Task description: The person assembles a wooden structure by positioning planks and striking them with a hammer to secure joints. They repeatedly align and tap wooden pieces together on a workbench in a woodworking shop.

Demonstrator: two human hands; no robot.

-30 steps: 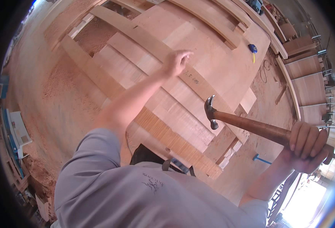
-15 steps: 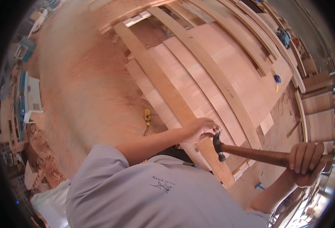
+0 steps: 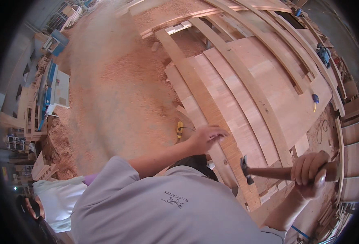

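Observation:
My right hand [image 3: 309, 174] is wrapped round the wooden handle of a claw hammer [image 3: 265, 173], near the handle's end. Its dark metal head points left, above a long wooden strip [image 3: 224, 138]. Over that same strip is my left hand [image 3: 208, 137], its fingers stretched toward the right and slightly bent. Nothing shows between them, though their undersides are hidden. The strip lies across a wide pale wooden panel [image 3: 265, 61], with another strip [image 3: 250, 87] alongside. A gap separates the hammer head from my left hand.
A yellow-handled tool [image 3: 180, 129] lies left of the panel. On the panel's right sits a blue tape measure [image 3: 315, 99]; a blue power tool [image 3: 323, 55] is farther back. Sawdust covers the floor [image 3: 118, 89]. A person in white [image 3: 59, 203] is at lower left.
The hammer head has moved away from my left hand, lower and to the right. My left hand's fingers look straighter. The whole view has shifted, and a person has come into sight at lower left.

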